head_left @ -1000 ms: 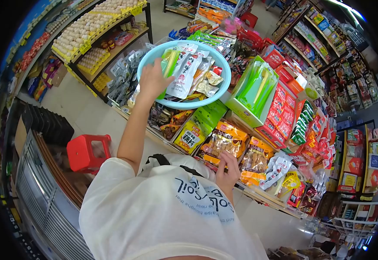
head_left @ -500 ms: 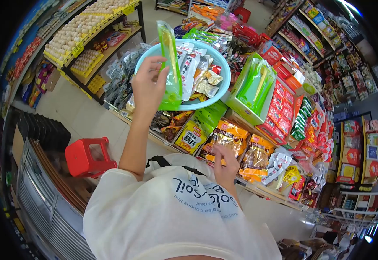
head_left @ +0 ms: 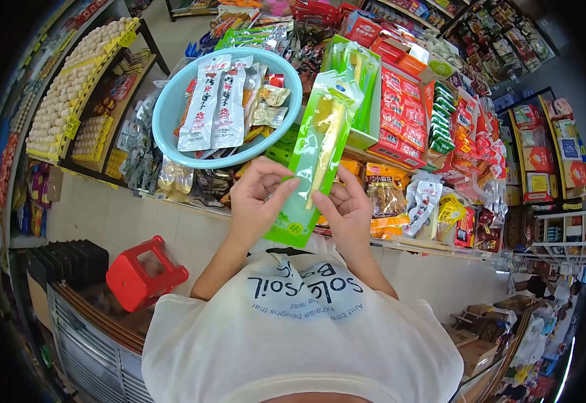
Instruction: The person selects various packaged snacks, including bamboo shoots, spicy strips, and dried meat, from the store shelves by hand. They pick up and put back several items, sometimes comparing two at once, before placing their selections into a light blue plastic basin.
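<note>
A long green packet with a clear front (head_left: 320,134) is held between both hands in front of my chest. Its contents look pale yellow and stick-like. My left hand (head_left: 260,198) pinches its left edge, and my right hand (head_left: 345,207) grips the right edge, thumb on the front. Left of the packet sits a light blue basket (head_left: 160,121) holding white packets with red and black print (head_left: 202,107) and other small packets. Behind the packet's upper end stands a green open box (head_left: 368,101) with similar green packets.
Red boxes of small packets (head_left: 400,117) and orange bags (head_left: 387,195) lie on the display to the right. A red stool (head_left: 144,272) stands on the floor at lower left, below an egg rack (head_left: 88,84). A metal-slatted unit (head_left: 98,349) is at bottom left.
The green packet has moved from above the blue basket to in front of my chest. My right hand has risen and taken hold of it too. The view has shifted right.
</note>
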`<state>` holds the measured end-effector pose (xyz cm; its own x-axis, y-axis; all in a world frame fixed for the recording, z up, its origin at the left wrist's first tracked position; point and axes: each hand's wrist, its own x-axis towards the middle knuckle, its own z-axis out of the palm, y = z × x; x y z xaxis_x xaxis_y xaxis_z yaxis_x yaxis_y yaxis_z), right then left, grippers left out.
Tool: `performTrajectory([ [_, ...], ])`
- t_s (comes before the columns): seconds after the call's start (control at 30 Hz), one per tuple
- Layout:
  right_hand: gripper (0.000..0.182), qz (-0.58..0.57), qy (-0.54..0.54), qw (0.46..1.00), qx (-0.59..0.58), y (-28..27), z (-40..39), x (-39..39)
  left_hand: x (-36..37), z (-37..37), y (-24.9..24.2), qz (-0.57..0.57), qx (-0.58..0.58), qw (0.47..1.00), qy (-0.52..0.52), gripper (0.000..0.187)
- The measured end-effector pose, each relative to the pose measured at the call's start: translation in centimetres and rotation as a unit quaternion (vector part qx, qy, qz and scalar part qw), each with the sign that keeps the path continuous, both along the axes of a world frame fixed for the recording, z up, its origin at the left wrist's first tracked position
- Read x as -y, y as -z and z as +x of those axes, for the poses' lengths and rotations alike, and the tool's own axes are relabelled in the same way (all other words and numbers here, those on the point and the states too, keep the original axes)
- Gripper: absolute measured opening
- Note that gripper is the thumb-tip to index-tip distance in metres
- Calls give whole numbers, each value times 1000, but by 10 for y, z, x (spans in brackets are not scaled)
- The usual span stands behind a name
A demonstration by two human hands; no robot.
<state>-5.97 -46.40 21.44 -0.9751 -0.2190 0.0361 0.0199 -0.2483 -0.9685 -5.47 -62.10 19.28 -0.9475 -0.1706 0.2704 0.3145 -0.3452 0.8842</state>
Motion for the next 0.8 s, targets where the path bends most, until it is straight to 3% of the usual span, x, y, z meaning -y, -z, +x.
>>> performTrajectory([
  [0.53, 52, 15, 25, 999, -33, 17, -2, -16, -14, -4, 10, -52, 8, 999, 9, 13],
  [0.8, 44, 26, 169, 984, -46, 4, -43, -64, -6, 4, 22, -77, 119, 990, 6, 13],
])
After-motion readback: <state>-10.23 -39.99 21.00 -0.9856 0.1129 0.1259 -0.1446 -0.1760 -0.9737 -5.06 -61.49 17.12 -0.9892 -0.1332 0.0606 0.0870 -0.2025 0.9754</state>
